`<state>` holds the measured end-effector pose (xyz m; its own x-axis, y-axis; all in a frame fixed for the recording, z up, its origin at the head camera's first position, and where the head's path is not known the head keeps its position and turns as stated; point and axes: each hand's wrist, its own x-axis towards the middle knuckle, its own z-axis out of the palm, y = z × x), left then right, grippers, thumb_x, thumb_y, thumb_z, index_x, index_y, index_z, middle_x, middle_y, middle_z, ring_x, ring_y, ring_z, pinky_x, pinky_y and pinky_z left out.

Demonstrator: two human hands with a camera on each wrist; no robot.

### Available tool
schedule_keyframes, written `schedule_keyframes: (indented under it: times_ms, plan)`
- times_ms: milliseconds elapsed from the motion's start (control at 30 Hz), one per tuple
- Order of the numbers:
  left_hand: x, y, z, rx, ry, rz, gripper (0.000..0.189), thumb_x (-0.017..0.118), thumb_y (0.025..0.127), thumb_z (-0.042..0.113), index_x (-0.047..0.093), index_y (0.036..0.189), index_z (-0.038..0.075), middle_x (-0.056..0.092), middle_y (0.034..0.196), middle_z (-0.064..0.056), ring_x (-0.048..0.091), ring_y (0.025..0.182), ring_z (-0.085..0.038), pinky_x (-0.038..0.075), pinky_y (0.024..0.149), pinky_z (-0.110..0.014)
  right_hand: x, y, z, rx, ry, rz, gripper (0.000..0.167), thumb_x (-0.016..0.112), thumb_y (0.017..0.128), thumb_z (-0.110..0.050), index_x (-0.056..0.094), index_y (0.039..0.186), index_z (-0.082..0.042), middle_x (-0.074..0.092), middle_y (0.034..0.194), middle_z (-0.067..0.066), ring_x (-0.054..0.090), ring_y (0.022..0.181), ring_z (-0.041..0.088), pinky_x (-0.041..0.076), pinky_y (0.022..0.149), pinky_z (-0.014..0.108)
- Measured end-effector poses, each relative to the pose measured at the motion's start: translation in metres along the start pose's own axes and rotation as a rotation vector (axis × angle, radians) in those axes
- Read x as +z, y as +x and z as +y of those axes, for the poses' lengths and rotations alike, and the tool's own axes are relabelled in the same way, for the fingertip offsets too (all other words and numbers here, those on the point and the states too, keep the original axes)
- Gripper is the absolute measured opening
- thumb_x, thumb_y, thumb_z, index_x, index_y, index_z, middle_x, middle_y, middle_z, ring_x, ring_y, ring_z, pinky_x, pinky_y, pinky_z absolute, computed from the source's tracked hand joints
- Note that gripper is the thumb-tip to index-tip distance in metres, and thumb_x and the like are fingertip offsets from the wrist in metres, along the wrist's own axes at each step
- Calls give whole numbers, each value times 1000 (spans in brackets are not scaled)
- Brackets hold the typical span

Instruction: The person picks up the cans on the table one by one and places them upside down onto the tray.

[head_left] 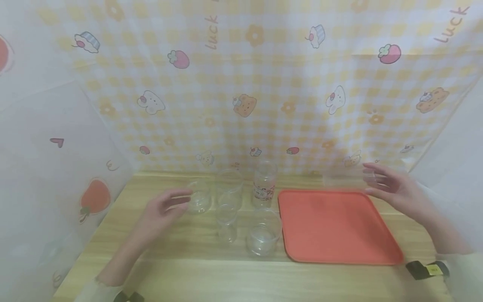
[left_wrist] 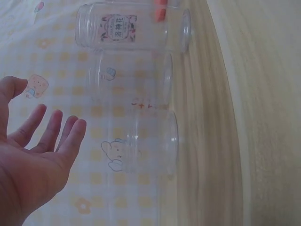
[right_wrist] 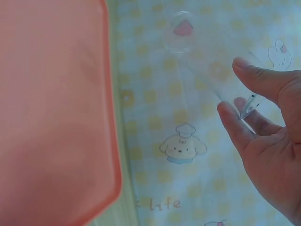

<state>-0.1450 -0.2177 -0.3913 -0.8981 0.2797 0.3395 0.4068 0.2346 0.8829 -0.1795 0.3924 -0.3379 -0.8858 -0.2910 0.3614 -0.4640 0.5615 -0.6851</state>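
My right hand (head_left: 400, 193) grips one end of a long clear cylinder (right_wrist: 211, 66), its thumb on one side and fingers on the other. The cylinder lies sideways in the air beyond the back right of the red tray (head_left: 339, 226), its far round end pointing left. On the left, my left hand (head_left: 160, 214) holds nothing, its fingers loosely spread. Its fingertips come right up to a short clear jar (head_left: 200, 200) in the head view. To the right of that jar stand a tall clear jar (head_left: 229, 188) and a clear jar with a floral label (head_left: 264, 191).
Nearer me, a small clear cup (head_left: 227, 228) and a wider clear cup (head_left: 263, 239) stand on the wooden table (head_left: 181, 277). A yellow checked cloth (head_left: 211, 84) hangs along the back. White sheets (head_left: 37, 167) close off both sides.
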Motion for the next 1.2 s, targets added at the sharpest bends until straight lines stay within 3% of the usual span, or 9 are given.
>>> schedule_keyframes:
  times_ms: [300,500,633,800,900,967,1067,1200]
  plan:
    - [14,12,3,22,-12,-83,39,68,98,6,58,136,4,57,139,-15,56,125,-39,52,98,-33,-13,-1,9,6,-39,-34,71,75,85,13,51,148,-6,56,134,-20,59,112,-4,53,82,12]
    - [26,21,8,-7,76,-154,45,73,97,21,58,139,13,58,138,-2,56,126,-34,50,102,-43,-24,0,18,-24,-71,-106,69,77,86,8,51,149,-6,48,145,-19,57,113,-6,53,81,13]
    - [33,24,16,25,124,-194,49,74,96,24,57,140,11,57,139,-4,55,126,-33,48,103,-51,-30,1,24,-68,-94,-154,69,75,86,10,50,148,-3,44,148,-20,56,113,-6,53,81,12]
    - [40,29,25,38,170,-244,55,76,94,28,56,142,12,56,141,-7,55,126,-32,47,104,-53,-33,3,31,-109,-213,-170,69,78,81,12,56,144,-5,47,139,-26,56,108,-8,50,82,9]
    - [44,31,30,23,214,-272,61,79,90,36,56,142,14,57,141,-3,55,126,-30,47,105,-50,-34,4,34,-146,-281,-177,73,82,77,11,59,143,-9,47,136,-27,54,107,-8,47,84,6]
    - [48,34,33,46,264,-291,63,80,89,40,57,142,15,57,140,-1,56,124,-30,48,104,-48,-34,5,35,-180,-316,-183,78,83,74,11,59,143,-15,49,137,-23,54,109,-7,46,85,6]
    - [54,36,37,107,360,-318,64,80,88,40,57,142,14,58,138,1,57,121,-28,51,100,-47,-32,7,36,-265,-399,-191,86,86,69,12,58,143,-21,61,133,-2,60,104,3,52,81,12]
    - [61,38,40,170,468,-351,63,81,88,36,57,142,13,58,138,1,55,123,-24,50,100,-47,-30,10,38,-332,-529,-194,83,88,64,8,61,139,-16,68,108,16,66,89,21,59,69,29]
